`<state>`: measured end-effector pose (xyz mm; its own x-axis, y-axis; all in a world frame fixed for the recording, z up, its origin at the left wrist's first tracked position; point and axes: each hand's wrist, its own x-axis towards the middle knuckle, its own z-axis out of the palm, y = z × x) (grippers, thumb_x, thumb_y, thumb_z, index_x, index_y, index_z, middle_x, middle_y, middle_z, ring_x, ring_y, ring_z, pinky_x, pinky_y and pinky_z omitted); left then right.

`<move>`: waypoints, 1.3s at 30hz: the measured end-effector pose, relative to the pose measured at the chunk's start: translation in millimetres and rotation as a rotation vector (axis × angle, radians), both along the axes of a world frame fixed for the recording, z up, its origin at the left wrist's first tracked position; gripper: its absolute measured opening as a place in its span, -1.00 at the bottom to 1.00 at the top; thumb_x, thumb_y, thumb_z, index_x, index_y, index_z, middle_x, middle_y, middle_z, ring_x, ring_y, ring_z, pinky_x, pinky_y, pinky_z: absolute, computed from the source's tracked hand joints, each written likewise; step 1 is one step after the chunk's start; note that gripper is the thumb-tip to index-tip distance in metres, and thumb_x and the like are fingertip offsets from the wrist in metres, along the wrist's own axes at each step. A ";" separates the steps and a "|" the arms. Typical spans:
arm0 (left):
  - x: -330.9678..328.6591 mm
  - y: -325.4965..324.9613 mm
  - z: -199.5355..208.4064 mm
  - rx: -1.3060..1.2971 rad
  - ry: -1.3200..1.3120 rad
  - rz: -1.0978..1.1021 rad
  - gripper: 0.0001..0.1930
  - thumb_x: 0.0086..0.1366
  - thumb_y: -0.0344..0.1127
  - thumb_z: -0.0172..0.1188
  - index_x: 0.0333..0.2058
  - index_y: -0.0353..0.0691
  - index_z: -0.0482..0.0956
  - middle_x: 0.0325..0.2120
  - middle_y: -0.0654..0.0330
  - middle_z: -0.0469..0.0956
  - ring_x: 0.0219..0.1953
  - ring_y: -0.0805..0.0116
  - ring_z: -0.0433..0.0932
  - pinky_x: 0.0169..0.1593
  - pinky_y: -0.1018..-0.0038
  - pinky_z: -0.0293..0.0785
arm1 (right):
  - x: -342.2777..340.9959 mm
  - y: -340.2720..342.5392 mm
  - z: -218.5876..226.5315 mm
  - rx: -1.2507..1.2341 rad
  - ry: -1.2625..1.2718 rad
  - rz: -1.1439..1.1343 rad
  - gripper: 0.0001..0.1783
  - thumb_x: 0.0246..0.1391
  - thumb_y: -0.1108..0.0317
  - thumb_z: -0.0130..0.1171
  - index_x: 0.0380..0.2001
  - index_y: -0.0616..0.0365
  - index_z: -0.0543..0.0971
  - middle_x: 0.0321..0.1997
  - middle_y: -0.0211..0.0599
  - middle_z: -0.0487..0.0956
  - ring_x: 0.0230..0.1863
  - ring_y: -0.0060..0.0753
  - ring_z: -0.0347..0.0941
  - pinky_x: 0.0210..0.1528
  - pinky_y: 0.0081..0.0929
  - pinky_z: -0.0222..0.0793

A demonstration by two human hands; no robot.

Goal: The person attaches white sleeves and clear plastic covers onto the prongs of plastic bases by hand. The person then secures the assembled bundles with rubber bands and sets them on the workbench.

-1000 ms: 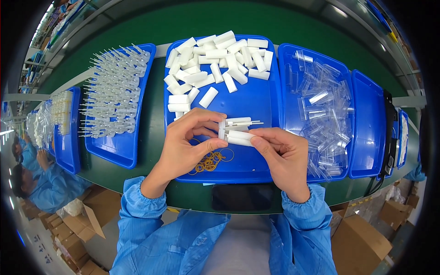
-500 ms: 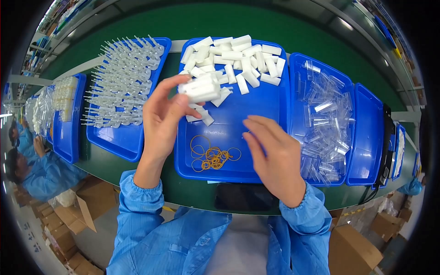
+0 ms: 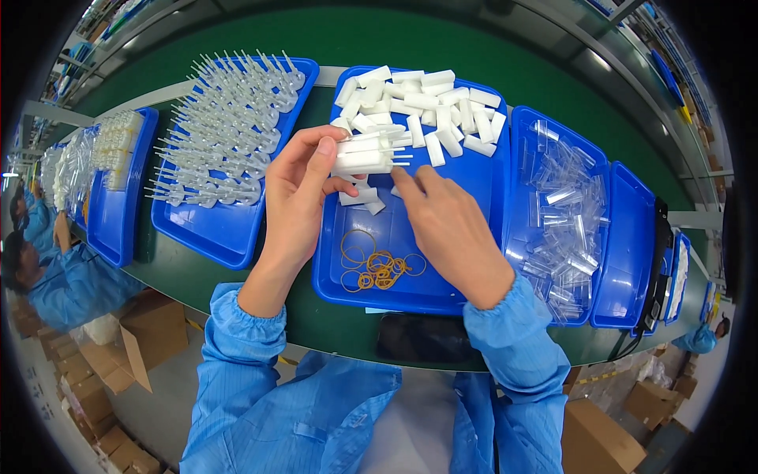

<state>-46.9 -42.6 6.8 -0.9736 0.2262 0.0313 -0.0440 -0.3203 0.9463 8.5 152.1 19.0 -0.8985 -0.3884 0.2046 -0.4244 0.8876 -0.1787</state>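
My left hand (image 3: 296, 186) is closed on a bundle of white blocks (image 3: 359, 154), held above the middle blue tray. Several thin white stems stick out of the bundle's right end. My right hand (image 3: 450, 225) is close to those stems, its index fingertip at the lowest one; the fingers are apart and bent, and the thumb is hidden. In the tray (image 3: 328, 288) below, loose white blocks (image 3: 422, 99) are heaped at the far side, with a few more under my left hand. Tan rubber bands (image 3: 383, 268) lie at its near left.
Left is a blue tray (image 3: 209, 237) of translucent stemmed parts (image 3: 229, 130). To the right, another tray holds clear plastic pieces (image 3: 560, 205), beside an empty-looking blue tray (image 3: 624, 261). A dark flat device (image 3: 422, 338) lies at the near edge. A co-worker (image 3: 79, 284) sits at far left.
My right hand has moved up and left to the bundle's stems. The bundle has turned so its stems point right. The whole view has shifted slightly.
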 end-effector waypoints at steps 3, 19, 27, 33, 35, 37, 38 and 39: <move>2.2 4.2 2.0 -0.049 0.009 0.008 -0.71 0.47 -0.19 0.11 -0.02 -0.28 0.55 -0.08 0.12 0.57 -0.16 0.37 0.62 -0.28 0.50 0.59 | 15.1 14.7 11.4 -0.323 -0.141 -0.069 -0.61 0.03 0.58 0.24 -0.01 0.32 0.55 -0.25 -0.16 0.49 -0.27 -0.23 0.52 -0.29 -0.37 0.46; 24.1 24.3 -5.7 -0.170 0.107 -0.345 -0.62 0.30 -0.54 0.24 0.10 -0.32 0.49 0.04 0.12 0.44 0.08 0.30 0.51 0.02 0.44 0.54 | 66.9 60.1 4.1 -1.409 -0.332 -0.338 -0.81 0.12 0.59 0.29 -0.16 0.31 0.64 -0.30 -0.21 0.64 -0.46 -0.61 0.51 -0.47 -0.63 0.41; 25.4 23.5 -6.4 -0.247 0.122 -0.399 -0.64 0.30 -0.51 0.26 0.07 -0.35 0.51 0.03 0.09 0.45 0.00 0.32 0.55 0.00 0.43 0.55 | 70.8 67.2 3.9 -1.408 -0.434 -0.399 -0.80 0.19 0.52 0.25 -0.12 0.36 0.63 -0.33 -0.16 0.66 -0.47 -0.58 0.54 -0.39 -0.62 0.50; 23.4 24.3 -5.3 -0.202 0.216 -0.389 -0.68 0.33 -0.52 0.21 0.06 -0.38 0.51 0.03 0.05 0.43 0.01 0.28 0.55 0.04 0.41 0.54 | 69.9 62.8 -3.2 -1.427 -0.328 -0.446 -0.78 0.22 0.50 0.22 -0.09 0.36 0.62 -0.35 -0.11 0.66 -0.47 -0.54 0.56 -0.39 -0.60 0.50; 22.9 23.5 -4.8 -0.233 0.210 -0.394 -0.68 0.34 -0.52 0.19 0.06 -0.39 0.50 0.03 0.05 0.42 0.01 0.28 0.54 0.04 0.41 0.54 | 67.7 61.5 -2.8 -1.521 -0.334 -0.446 -0.77 0.25 0.50 0.19 -0.05 0.36 0.59 -0.34 -0.11 0.66 -0.47 -0.53 0.57 -0.39 -0.61 0.49; 22.6 23.9 -6.0 -0.226 0.207 -0.386 -0.68 0.34 -0.52 0.20 0.06 -0.39 0.51 0.03 0.06 0.43 0.01 0.28 0.54 0.04 0.41 0.54 | 67.6 61.9 -3.4 -1.510 -0.346 -0.432 -0.76 0.26 0.50 0.17 -0.04 0.37 0.58 -0.32 -0.10 0.66 -0.47 -0.53 0.56 -0.39 -0.61 0.48; 22.7 23.8 -6.6 -0.219 0.205 -0.378 -0.68 0.34 -0.52 0.20 0.06 -0.38 0.51 0.02 0.06 0.43 0.01 0.29 0.54 0.03 0.42 0.54 | 67.6 62.2 -3.6 -1.500 -0.359 -0.418 -0.76 0.27 0.51 0.15 -0.03 0.38 0.56 -0.31 -0.09 0.67 -0.47 -0.53 0.56 -0.40 -0.61 0.48; 23.0 23.6 -7.1 -0.220 0.204 -0.377 -0.68 0.34 -0.52 0.20 0.06 -0.38 0.51 0.02 0.06 0.43 0.01 0.29 0.54 0.03 0.42 0.54 | 67.7 63.0 -2.1 -1.500 -0.360 -0.417 -0.76 0.27 0.51 0.15 -0.03 0.38 0.56 -0.31 -0.09 0.67 -0.47 -0.53 0.56 -0.40 -0.61 0.48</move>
<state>-23.8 -19.0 -0.3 -0.8016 0.5846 0.1252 0.0752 -0.1091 0.9912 76.2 215.0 16.9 -0.9690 0.2340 -0.0787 0.0470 -0.1381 -0.9893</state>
